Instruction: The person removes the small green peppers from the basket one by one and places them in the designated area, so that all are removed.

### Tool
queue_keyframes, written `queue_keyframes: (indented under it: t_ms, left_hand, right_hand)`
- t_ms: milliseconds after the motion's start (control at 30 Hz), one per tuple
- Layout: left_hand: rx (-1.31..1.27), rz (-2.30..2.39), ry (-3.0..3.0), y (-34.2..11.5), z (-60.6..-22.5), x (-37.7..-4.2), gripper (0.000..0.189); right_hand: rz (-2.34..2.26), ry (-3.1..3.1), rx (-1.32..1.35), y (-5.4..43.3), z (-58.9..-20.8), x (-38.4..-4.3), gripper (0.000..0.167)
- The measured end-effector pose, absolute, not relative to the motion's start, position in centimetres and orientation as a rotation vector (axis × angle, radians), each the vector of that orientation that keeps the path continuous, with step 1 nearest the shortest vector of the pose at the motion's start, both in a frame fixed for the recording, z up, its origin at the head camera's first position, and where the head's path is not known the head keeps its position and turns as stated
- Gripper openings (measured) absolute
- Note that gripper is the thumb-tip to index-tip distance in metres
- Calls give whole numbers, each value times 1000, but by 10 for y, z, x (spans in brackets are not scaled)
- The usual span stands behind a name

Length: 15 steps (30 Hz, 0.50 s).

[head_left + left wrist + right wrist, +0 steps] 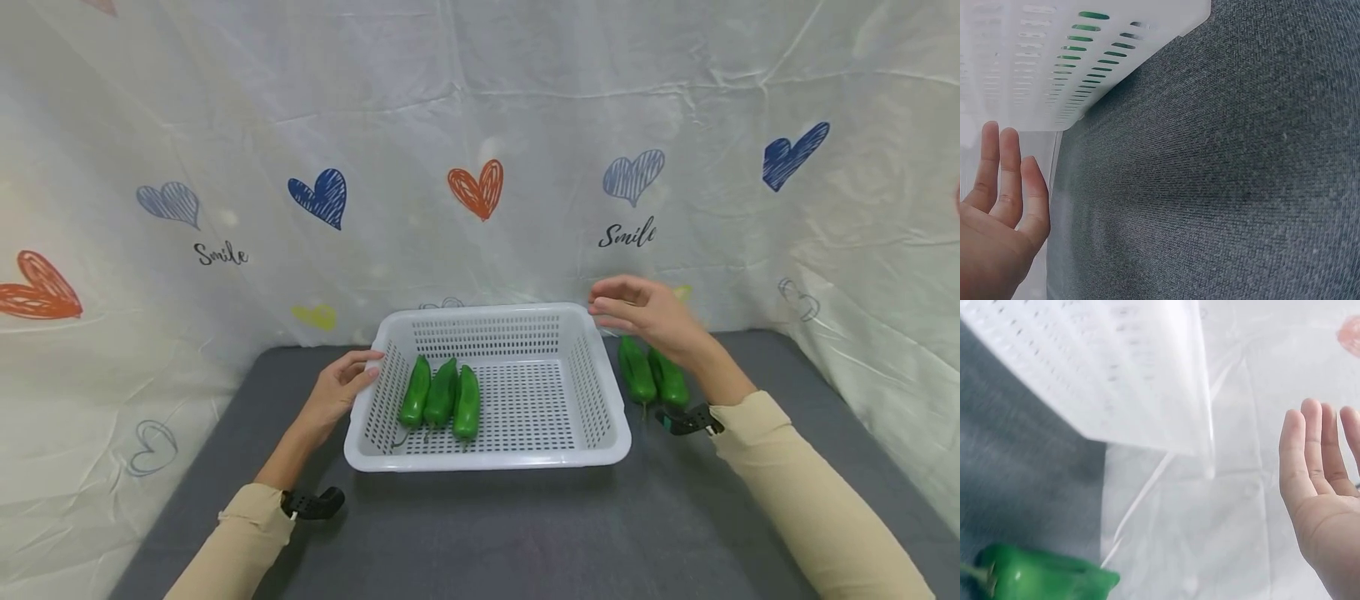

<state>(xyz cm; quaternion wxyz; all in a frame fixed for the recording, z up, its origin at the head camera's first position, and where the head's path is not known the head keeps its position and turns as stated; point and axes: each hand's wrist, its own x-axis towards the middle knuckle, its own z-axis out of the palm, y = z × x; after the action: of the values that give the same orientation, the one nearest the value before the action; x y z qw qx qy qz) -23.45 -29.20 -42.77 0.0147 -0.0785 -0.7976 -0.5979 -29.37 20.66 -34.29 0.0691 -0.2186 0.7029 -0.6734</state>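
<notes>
A white perforated plastic basket [525, 458] stands on the dark grey cloth, with three green peppers [441, 395] side by side in its left half. My left hand [339, 390] is at the basket's left rim, fingertips right at the edge. In the left wrist view, three fairly straight fingers of it [1007, 181] show beside the basket's outer wall. My right hand [648, 315] is raised by the far right corner of the basket, holding nothing, its fingers extended. Beneath it, two more green peppers [637, 372] lie on the cloth, the right one partly covered by the forearm.
A white curtain [390, 125] printed with hearts and the word "Smile" hangs right behind the table. Grey cloth [480, 533] covers the table, stretching in front of the basket. Black straps [686, 419] are on both wrists.
</notes>
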Motion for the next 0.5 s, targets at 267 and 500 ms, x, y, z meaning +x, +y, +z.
queue_keyframes:
  t_ms: [267,500]
  left_hand:
    - [-232,-1844,-2491,-292,-429,-235,43]
    - [-232,-1852,-2490,-292,-429,-235,42]
  right_hand:
    - [-2008,2102,-772,177,-332,-301,38]
    - [-1960,2128,-841,152,-323,-304,37]
